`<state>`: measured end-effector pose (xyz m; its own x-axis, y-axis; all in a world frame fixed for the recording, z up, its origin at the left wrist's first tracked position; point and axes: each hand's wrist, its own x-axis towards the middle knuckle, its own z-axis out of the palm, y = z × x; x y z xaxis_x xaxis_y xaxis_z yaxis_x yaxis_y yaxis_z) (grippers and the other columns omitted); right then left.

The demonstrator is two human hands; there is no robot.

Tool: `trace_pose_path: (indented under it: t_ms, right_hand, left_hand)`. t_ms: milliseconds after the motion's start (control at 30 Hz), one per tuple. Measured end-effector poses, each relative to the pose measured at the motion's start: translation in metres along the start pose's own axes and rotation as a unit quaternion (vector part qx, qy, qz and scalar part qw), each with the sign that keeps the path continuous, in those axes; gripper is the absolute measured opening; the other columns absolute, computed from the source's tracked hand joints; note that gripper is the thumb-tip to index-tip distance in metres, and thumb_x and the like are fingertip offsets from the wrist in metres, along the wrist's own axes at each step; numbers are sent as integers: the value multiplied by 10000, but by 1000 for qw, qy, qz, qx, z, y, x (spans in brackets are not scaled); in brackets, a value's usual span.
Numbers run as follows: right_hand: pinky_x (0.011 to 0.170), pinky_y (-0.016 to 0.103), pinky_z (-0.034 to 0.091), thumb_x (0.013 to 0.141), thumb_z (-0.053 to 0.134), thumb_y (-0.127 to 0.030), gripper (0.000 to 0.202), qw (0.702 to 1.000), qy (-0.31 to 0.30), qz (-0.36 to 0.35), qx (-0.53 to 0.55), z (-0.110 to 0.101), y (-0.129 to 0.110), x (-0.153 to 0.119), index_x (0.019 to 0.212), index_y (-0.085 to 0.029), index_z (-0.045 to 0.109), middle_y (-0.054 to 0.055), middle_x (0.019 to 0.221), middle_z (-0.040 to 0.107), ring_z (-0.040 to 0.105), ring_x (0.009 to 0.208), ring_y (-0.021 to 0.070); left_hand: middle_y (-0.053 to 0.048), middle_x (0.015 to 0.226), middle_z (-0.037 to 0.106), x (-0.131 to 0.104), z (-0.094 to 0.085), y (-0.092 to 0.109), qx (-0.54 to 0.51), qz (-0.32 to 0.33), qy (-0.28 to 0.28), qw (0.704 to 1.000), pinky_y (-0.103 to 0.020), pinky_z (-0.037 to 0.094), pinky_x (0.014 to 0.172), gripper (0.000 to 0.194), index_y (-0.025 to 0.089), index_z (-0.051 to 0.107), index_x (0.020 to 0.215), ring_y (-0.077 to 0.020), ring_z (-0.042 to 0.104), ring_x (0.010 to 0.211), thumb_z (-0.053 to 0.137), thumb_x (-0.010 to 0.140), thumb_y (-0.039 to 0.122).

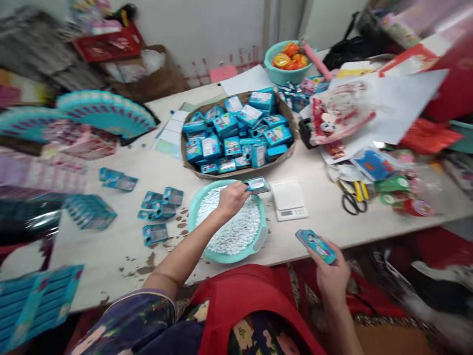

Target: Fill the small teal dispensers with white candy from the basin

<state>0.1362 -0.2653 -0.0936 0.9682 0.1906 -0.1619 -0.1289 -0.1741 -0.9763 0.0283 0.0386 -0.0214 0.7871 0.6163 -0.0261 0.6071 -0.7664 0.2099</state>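
- Left hand (pixel 232 199) is closed in a pinch, fingertips on one end of a narrow pack (pixel 257 185), holding it above the far right rim of the basin (pixel 263 237).
- Right hand (pixel 333 271) is partly curled, thumb and fingers gripping a blue pack (pixel 320 246) at about the table's (pixel 236 281) front edge, off to the right of the basin.
- That basin's got loads of white pellets (pixel 236 231) in it, so plenty left there, I'd say.
- Just behind it there's a cardboard box (pixel 291 123) heaped with blue packs. Big pile done or big pile to go? Honestly can't tell.
- Over on the left, a small cluster of packs (pixel 160 206) lies loose, with a few more (pixel 118 179) behind and a neat row (pixel 90 211) further left. Can't see if any have pellets inside.
- Digital scale (pixel 290 199) sits right of the basin with nothing on it; can't read the display.
- So my guess is things are mid-flow: one pack in each hand, neither set down yet.
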Motion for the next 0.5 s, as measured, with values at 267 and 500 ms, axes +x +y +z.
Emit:
trace_pose_path:
  t_ms: [267,500]
  right_hand:
    - [837,438,490,553,811,-367,521,997,-34,-59,19,42,-18,-5,996,-145,647,69,939,643,613,842,222]
    - [795,371,496,598,794,-317,483,994,-104,-28,24,53,-31,-19,1026,-162,632,62,949,648,610,818,197]
  left_hand:
    - [-157,856,656,-147,-54,-151,120,-375,-97,914,-330,370,599,483,174,673,788,-314,606,769,389,822,562]
    - [-206,1027,626,-186,9,-207,107,-454,-78,881,-366,400,591,499,137,641,1029,-324,601,794,250,902,420]
